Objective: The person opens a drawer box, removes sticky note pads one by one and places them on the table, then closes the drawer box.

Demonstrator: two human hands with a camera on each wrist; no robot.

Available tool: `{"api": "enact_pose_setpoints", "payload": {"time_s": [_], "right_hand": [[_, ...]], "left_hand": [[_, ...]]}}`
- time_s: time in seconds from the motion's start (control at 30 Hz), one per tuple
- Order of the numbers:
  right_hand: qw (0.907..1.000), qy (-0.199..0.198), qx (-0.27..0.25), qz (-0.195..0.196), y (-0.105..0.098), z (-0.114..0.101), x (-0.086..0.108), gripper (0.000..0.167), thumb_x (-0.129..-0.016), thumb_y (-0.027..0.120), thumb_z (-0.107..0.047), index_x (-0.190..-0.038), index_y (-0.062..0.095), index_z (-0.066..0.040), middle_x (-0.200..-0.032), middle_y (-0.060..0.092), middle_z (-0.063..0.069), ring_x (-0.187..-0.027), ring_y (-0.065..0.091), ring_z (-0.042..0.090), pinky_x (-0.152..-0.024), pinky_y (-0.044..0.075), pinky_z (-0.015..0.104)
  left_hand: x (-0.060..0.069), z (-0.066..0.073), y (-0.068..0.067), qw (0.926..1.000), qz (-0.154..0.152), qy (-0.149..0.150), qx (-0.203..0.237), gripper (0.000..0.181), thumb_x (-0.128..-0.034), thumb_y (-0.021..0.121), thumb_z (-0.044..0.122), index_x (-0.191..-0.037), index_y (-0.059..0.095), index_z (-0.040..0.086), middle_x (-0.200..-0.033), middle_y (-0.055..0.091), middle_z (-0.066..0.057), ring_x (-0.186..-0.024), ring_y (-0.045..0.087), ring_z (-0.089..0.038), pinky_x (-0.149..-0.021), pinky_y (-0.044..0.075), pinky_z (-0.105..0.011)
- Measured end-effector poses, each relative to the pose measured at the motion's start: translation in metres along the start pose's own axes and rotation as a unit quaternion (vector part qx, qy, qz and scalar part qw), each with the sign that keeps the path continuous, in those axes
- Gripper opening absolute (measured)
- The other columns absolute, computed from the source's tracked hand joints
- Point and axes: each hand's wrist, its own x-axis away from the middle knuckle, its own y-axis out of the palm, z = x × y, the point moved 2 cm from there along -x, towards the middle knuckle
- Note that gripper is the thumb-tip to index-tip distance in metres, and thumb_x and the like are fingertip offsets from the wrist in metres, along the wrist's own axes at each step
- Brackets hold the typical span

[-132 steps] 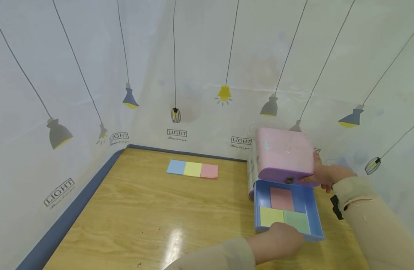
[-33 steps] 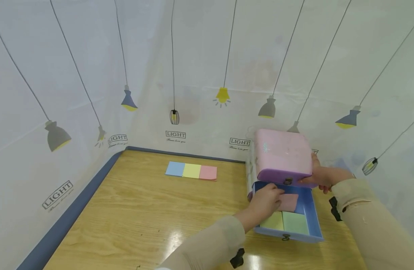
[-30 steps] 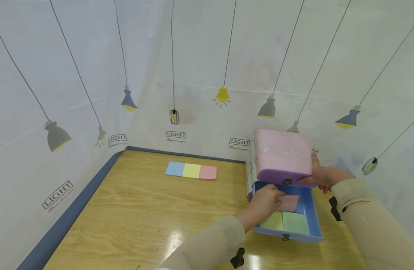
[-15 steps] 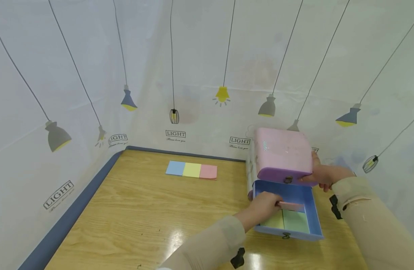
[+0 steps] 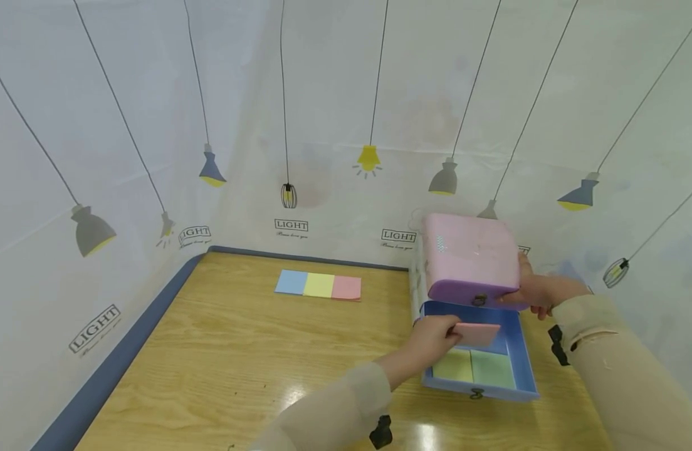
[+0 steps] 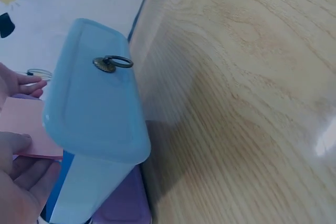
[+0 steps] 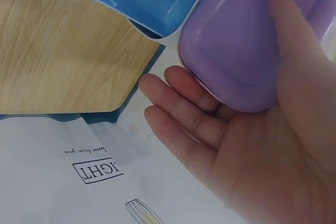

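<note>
My left hand (image 5: 430, 341) pinches a pink sticky-note pad (image 5: 477, 334) by its left edge, thumb on one face. The pad is tilted above the pulled-out blue drawer (image 5: 528, 369). Flat in that drawer's front half lie a yellow pad (image 5: 453, 366) and a green pad (image 5: 492, 369), side by side. Above is the pink-topped drawer box (image 5: 470, 250), its purple drawer (image 5: 464, 292) pushed in. My right hand (image 5: 540, 291) rests against the box's right side. In the right wrist view its thumb lies on the purple front (image 7: 231, 40), with the other fingers fairly straight.
Blue (image 5: 291, 282), yellow (image 5: 319, 285) and pink (image 5: 346, 287) pads lie in a row on the wooden table (image 5: 227, 351), left of the box. A ring pull (image 6: 107, 64) hangs on the blue drawer's front. A lamp-printed sheet (image 5: 323, 94) stands behind.
My left hand has gone from the drawer's front edge into the drawer, taken hold of the pink pad and lifted it off the drawer's floor. My right hand has stayed at the box.
</note>
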Motion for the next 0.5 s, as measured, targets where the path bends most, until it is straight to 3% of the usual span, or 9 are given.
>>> {"api": "enact_pose_setpoints", "payload": {"time_s": [0.1, 0.27, 0.5], "right_hand": [[0.9999, 0.007, -0.012, 0.000, 0.000, 0.001, -0.001, 0.126, -0.087, 0.067, -0.053, -0.141, -0.037, -0.007, -0.070, 0.049, 0.012, -0.049, 0.043, 0.018, -0.044, 0.036, 0.027], [0.9999, -0.003, -0.011, -0.007, 0.002, 0.001, -0.005, 0.124, -0.089, 0.064, -0.052, -0.140, -0.039, -0.008, -0.067, 0.048, 0.010, -0.047, 0.040, 0.016, -0.044, 0.034, 0.026], [0.9999, 0.005, -0.014, -0.005, 0.000, 0.004, -0.005, 0.126, -0.088, 0.067, -0.050, -0.140, -0.040, -0.009, -0.070, 0.047, 0.013, -0.049, 0.042, 0.018, -0.044, 0.037, 0.026]], "left_hand": [[0.002, -0.004, -0.008, 0.9982, 0.007, -0.009, 0.059, 0.011, -0.0942, 0.066, 0.016, -0.103, 0.067, 0.010, -0.077, 0.060, 0.008, -0.063, 0.049, 0.001, -0.055, 0.038, -0.010], [0.014, -0.017, -0.029, 0.9857, 0.002, -0.046, 0.162, 0.018, -0.0948, 0.064, 0.010, -0.112, 0.060, 0.006, -0.093, 0.065, -0.002, -0.079, 0.062, -0.003, -0.064, 0.048, -0.012], [0.029, -0.037, -0.058, 0.9823, 0.016, -0.078, 0.170, 0.023, -0.0957, 0.063, 0.010, -0.118, 0.059, 0.007, -0.102, 0.068, -0.007, -0.082, 0.064, -0.009, -0.063, 0.051, -0.017]]}}
